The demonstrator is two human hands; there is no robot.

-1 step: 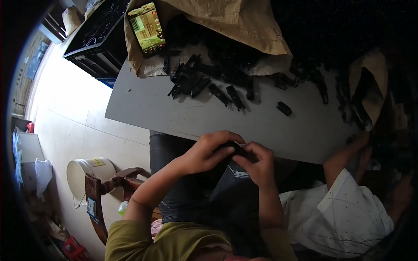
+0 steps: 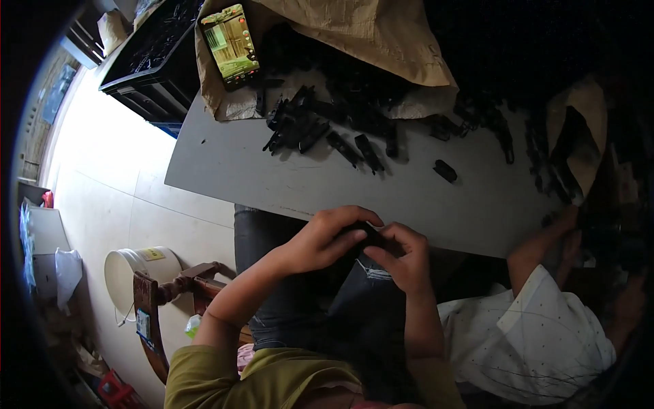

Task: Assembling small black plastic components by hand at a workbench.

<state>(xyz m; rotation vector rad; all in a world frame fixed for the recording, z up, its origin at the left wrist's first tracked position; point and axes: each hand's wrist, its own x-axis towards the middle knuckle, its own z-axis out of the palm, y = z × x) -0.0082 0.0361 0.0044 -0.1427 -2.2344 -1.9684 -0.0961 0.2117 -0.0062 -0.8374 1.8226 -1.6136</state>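
Observation:
Both hands meet above my lap, just in front of the table's near edge. My left hand (image 2: 330, 235) is curled with its thumb and fingers around a small black plastic part (image 2: 371, 236). From the other side, my right hand (image 2: 403, 253) pinches the same part between thumb and fingers. Most of that part is hidden by the fingers, so its full shape does not show. Beyond the hands, a pile of black plastic parts (image 2: 296, 123) lies on the grey table (image 2: 238, 163). A single black part (image 2: 445, 170) rests apart from it, to the right.
A brown paper sack (image 2: 381, 31) spills parts at the back, with a lit phone (image 2: 231, 46) on it. Left stand a black crate (image 2: 153, 78), a white bucket (image 2: 122, 279) and a wooden chair (image 2: 151, 320). A co-worker in a white spotted shirt (image 2: 531, 341) sits at right.

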